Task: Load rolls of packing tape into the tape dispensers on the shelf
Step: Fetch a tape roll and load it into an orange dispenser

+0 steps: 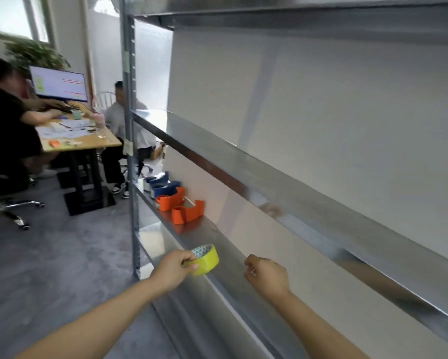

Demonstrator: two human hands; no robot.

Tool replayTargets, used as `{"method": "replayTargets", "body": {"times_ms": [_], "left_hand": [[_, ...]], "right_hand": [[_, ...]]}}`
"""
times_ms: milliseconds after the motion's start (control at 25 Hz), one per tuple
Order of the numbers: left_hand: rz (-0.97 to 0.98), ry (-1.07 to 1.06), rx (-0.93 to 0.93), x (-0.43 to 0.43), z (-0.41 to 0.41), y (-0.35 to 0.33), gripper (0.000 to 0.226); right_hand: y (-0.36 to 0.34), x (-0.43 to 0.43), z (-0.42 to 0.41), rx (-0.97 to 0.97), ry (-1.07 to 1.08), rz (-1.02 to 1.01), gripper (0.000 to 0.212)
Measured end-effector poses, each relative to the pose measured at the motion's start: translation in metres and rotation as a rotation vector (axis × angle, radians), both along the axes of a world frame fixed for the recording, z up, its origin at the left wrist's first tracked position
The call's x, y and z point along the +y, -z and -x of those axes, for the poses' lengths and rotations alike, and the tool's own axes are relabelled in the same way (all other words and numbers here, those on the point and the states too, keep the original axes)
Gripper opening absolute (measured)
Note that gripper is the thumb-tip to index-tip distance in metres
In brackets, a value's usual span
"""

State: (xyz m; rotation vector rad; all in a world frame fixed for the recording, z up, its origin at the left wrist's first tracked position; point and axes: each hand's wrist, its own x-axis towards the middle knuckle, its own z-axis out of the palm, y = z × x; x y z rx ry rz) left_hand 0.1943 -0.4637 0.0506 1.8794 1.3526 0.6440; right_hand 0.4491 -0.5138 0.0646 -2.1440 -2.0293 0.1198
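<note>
While pinched by left-hand fingers point(189, 260): tape roll point(206, 260).

Both bare forearms reach up from the bottom edge toward frame centre. Left hand point(172, 270), lower centre-left, back facing up, fingers and thumb curled closed around a held roll. Right hand point(267, 275), lower centre, back toward the camera, fingers loosely curled inward, fingertips near the thumb; whether anything is pinched is unclear.
</note>
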Motion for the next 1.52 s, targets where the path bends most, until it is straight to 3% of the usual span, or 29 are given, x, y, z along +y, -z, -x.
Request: {"method": "replayTargets", "body": {"times_ms": [360,560,720,880,1000,1080,1160,1240,1360,1520], "left_hand": [[-0.003,-0.083,0.105,0.125,0.131,-0.018,0.007],[-0.018,-0.075,0.094,0.187,0.135,-0.016,0.018],[0.001,0.040,0.029,0.241,0.123,-0.011,0.010],[-0.014,0.292,0.034,0.289,0.114,-0.012,0.005],[0.024,0.371,0.036,0.326,0.113,-0.002,0.014],[0.063,0.380,0.033,0.340,0.109,0.006,0.008],[0.075,0.392,0.036,0.353,0.101,0.013,0.028],[0.069,0.393,0.039,0.364,0.093,0.015,0.033],[0.197,0.425,-0.029,0.383,0.088,0.022,0.020],[0.319,0.481,-0.067,0.406,0.089,0.032,0.007]], "right_hand": [[-0.016,0.153,0.137,0.212,0.033,-0.029,0.025],[-0.014,0.218,0.155,0.212,-0.026,0.004,0.031],[-0.018,0.269,0.150,0.297,-0.314,-0.024,0.059],[-0.018,0.307,0.153,0.326,-0.432,0.013,0.045],[-0.015,0.331,0.156,0.353,-0.393,0.125,0.023],[-0.009,0.341,0.156,0.442,-0.353,0.197,0.021],[-0.008,0.348,0.158,0.527,-0.322,0.249,0.011],[-0.008,0.352,0.159,0.555,-0.280,0.284,0.012],[0.001,0.358,0.156,0.573,-0.182,0.298,0.024],[0.011,0.364,0.161,0.629,-0.064,0.304,0.020]]}}
